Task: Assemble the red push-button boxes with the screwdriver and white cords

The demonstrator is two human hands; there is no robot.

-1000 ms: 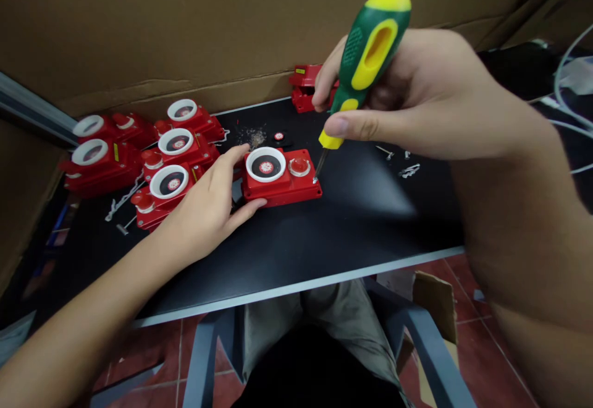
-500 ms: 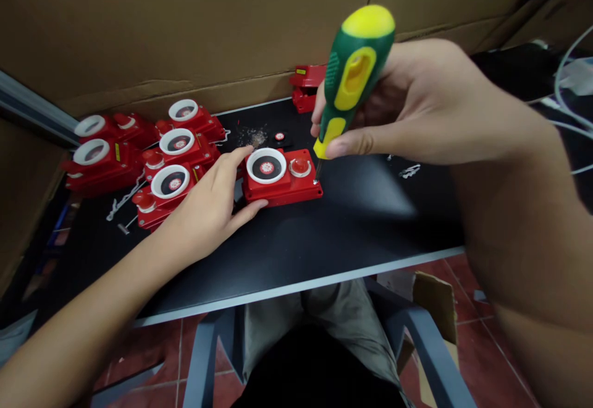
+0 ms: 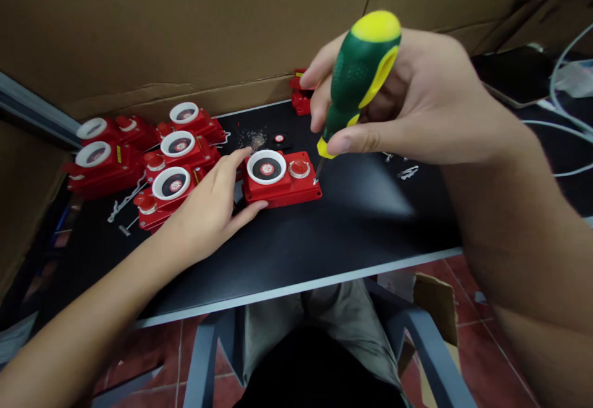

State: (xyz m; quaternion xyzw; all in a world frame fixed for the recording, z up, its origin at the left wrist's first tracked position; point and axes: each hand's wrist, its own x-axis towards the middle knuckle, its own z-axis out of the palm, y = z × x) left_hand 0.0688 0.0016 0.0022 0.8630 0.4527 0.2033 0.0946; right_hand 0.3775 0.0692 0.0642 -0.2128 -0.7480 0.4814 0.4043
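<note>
Red box (image 3: pixel 281 179): lies near the middle of the black table (image 3: pixel 352 229), long axis left to right, with a white ring and dark disc on its left half and a red button on its right half.
Screwdriver (image 3: pixel 356 80): green and yellow handle, with the thin shaft slanting down and to the left from it. The tip rests on the top of the box's right end, just right of the button.
Right hand (image 3: pixel 417 105): fingers and thumb closed round the handle, above and to the right of the box. It touches the box only through the tool.
Left hand (image 3: pixel 208 210): cupped round the box's left end, forefinger at the far corner and thumb along the near side — the nearer hand, in direct contact.
Key relation: the box lies down and left of the right-hand grip, and the tool's axis crosses the box's long axis steeply rather than running along it.
Surroundings: five similar red units (image 3: pixel 171 148) are clustered to the left, with another at the far edge. Loose screws (image 3: pixel 407 172) lie to the right, apart from the box.
</note>
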